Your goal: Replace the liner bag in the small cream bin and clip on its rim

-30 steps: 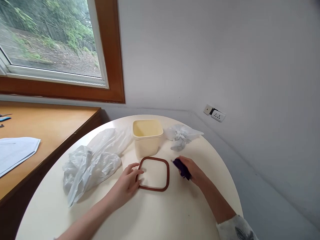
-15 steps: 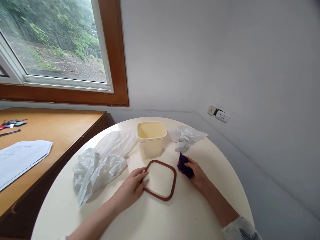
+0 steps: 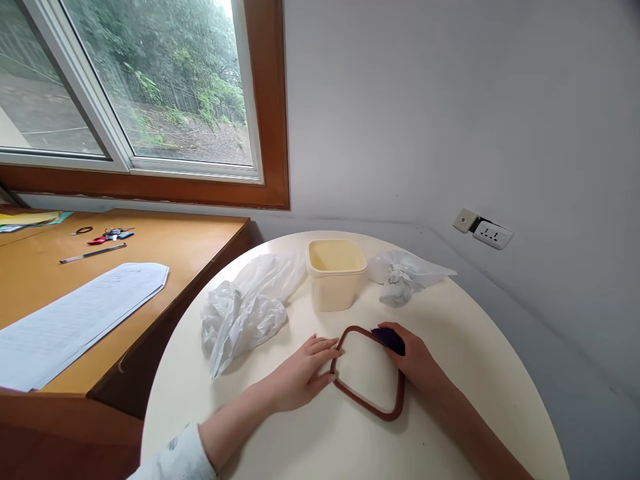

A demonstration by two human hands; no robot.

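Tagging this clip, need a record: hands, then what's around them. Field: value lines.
Left hand: touching left side of rounded-square piece with reddish-brown rim
Right hand: holding dark purple cloth at the piece's upper right
Surface: round white table
Beyond piece: open cream plastic tub, upright
Left of tub: crumpled white plastic bag
Right of tub: bunched white plastic bag

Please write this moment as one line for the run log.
Left hand: touching brown frame | Right hand: holding purple cloth at frame edge | Cream container: upright beyond frame | Plastic bags: either side of container
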